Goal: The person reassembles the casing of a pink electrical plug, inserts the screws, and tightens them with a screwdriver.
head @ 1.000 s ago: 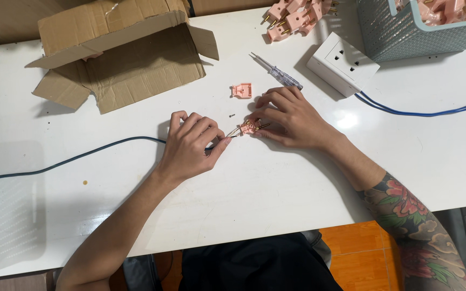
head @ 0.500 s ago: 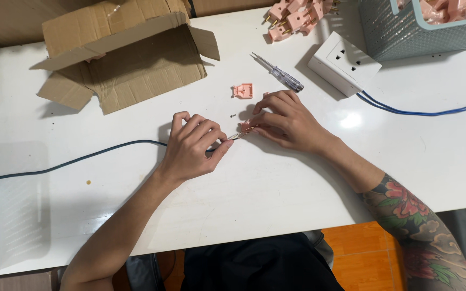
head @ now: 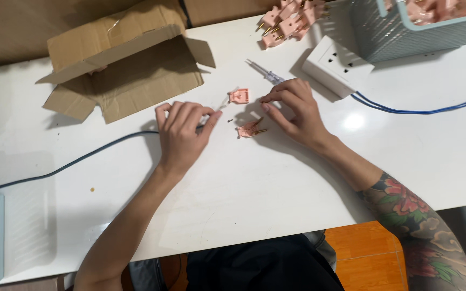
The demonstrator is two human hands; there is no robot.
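**Desk:** What did the hands have at the white bench [head: 276,215]?

**Photographer:** The left hand [head: 182,132] was closed, its fingertips pinching the end of a dark cable [head: 82,157] that trailed off toward 8 o'clock. The right hand [head: 292,110] had its fingers curled together at the tip of a clear-handled screwdriver [head: 264,73]; whether it gripped the tool could not be told. One pink plug half [head: 251,129] lay between the hands, a second pink shell [head: 239,96] just at its 12 o'clock, and a tiny screw [head: 230,120] sat loose beside them.

**Desk:** Was there room to work?

**Photographer:** Plenty toward 6 o'clock, where the bench ran bare to its near edge. At 10 o'clock stood an open cardboard box [head: 125,75]; at 1 o'clock, a white socket strip [head: 336,66] and a blue cable [head: 422,110]. Working well there likely meant keeping the cable end steady and the screw away from the edge.
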